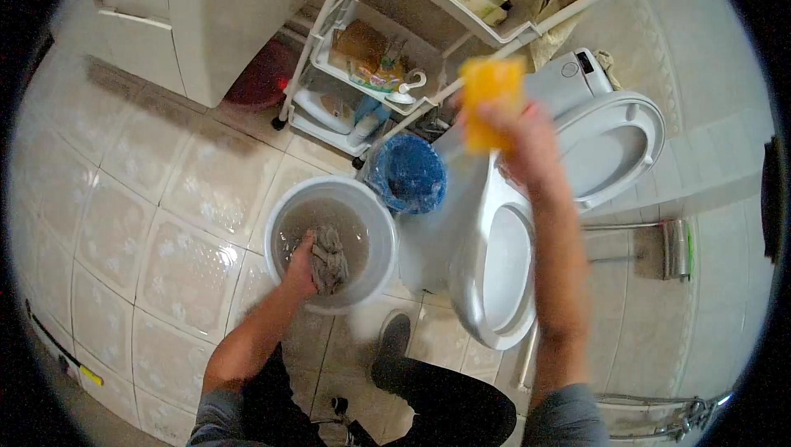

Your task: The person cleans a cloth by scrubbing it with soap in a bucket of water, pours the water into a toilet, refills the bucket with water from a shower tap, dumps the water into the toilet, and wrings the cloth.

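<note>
My left hand (303,266) is closed on a wet grey rag (329,259), held inside a white bucket (384,253) of murky water. My right hand (515,130) is raised over the front of the toilet tank area, wrapped round a yellow sponge-like block (493,93). Motion blurs the block and the fingers, so its exact kind is unclear. Below the right forearm stands the white toilet (471,303), its lid (651,113) up. A small bin lined with a blue bag (412,171) sits between bucket and toilet.
A white wheeled shelf rack (325,35) with bottles and yellow packages stands behind the bin. A white cabinet (132,35) is at upper left, a dark red basin (259,76) beside it. The tiled floor (194,282) looks wet. A paper holder (676,249) hangs on the right wall.
</note>
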The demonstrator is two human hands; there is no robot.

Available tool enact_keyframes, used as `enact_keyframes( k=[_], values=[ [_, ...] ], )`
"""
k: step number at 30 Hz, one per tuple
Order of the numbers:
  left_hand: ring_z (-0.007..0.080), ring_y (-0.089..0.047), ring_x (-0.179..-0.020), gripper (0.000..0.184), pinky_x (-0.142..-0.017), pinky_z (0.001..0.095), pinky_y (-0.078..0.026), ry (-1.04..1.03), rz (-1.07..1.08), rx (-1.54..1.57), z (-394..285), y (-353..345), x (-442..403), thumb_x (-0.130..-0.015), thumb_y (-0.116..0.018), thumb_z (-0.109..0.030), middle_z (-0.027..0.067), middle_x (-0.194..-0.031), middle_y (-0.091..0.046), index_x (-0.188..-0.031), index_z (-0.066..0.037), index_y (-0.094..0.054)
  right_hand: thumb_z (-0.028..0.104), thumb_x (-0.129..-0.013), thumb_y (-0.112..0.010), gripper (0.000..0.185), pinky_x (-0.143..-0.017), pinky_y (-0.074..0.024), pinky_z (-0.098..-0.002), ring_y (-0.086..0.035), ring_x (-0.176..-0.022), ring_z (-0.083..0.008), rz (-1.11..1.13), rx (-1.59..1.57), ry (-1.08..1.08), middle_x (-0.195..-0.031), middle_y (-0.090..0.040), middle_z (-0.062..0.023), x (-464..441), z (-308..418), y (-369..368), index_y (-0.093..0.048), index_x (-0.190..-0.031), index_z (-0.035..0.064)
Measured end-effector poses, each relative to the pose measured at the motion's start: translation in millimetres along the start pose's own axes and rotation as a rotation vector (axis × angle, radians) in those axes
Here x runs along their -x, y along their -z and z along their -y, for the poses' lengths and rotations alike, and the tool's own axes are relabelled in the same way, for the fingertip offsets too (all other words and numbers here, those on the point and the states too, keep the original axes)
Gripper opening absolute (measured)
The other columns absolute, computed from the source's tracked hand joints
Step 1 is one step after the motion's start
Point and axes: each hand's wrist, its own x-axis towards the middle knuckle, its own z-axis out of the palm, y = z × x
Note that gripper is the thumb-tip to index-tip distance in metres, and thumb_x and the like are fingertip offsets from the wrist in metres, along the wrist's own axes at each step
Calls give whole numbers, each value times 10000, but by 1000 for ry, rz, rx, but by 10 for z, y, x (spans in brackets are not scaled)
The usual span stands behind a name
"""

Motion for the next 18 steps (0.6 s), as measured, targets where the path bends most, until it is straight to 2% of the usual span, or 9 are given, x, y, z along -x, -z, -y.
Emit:
enact_keyframes(
  k=[3,5,6,8,9,11,15,17,18],
  values=[
    [356,-575,-1144,552,-1021,524,-439,56,95,-11,71,52,-79,-952,-515,-510,144,-1274,-596,-1301,-85,-554,228,-851,-686,335,-762,-529,-328,-667,-824,-187,-260,408,347,-928,-685,-110,-684,785,685,-641,-1068,-23],
    [358,-619,-1033,552,-934,537,-503,29,47,-21,130,122,-175,-922,-531,-503,159,-1165,-642,-1265,-73,-577,196,-901,-642,278,-767,-526,-321,-675,-851,-174,-405,1175,392,-954,-701,-118,-1162,1258,888,-658,-1081,-14],
    [358,-619,-1033,552,-934,537,-503,31,54,-21,142,149,-219,-922,-531,-503,159,-1165,-642,-1265,-73,-577,196,-901,-642,278,-767,-526,-321,-675,-851,-174,-409,1180,394,-954,-701,-118,-1230,1366,838,-658,-1081,-14],
    [353,-627,-991,521,-908,537,-511,34,63,32,134,146,-277,-908,-547,-495,157,-1102,-663,-1205,-72,-615,184,-731,-710,228,-719,-552,-449,-683,-865,-387,-559,1624,500,-860,-680,-254,-1410,1472,711,-704,-866,0],
    [353,-627,-991,521,-908,537,-511,30,66,37,122,122,-282,-908,-547,-495,157,-1102,-663,-1205,-72,-615,184,-731,-710,228,-719,-552,-449,-683,-865,-387,-556,1626,507,-860,-680,-254,-1523,1483,709,-704,-866,0],
    [350,-628,-960,493,-884,534,-516,58,-10,76,94,110,-263,-908,-551,-487,155,-1053,-672,-1167,-75,-631,149,-746,-673,193,-683,-548,-470,-678,-825,-402,-421,1902,465,-876,-683,-254,-1679,1449,583,-686,-858,-8],
    [338,-591,-1112,459,-1004,528,-454,53,44,105,34,151,-213,-956,-516,-427,131,-1234,-617,-1260,-89,-582,106,-756,-632,182,-739,-545,-440,-669,-885,-380,-329,1993,391,-893,-668,-271,-1590,1314,524,-675,-863,-35],
    [339,-583,-1125,482,-1013,532,-443,6,17,92,-31,11,-138,-959,-519,-449,140,-1225,-615,-1276,-89,-571,70,-810,-574,193,-789,-540,-419,-663,-904,-368,-569,1598,1064,-913,-672,-247,-1585,1106,754,-651,-959,-26],
    [340,-580,-1132,489,-1017,537,-437,-54,-15,30,-101,-256,59,-959,-526,-452,142,-1217,-615,-1283,-87,-562,102,-880,-576,203,-781,-532,-363,-671,-881,-255,-570,1494,1100,-943,-695,-179,-1476,983,742,-664,-1030,-4]
  ],
)
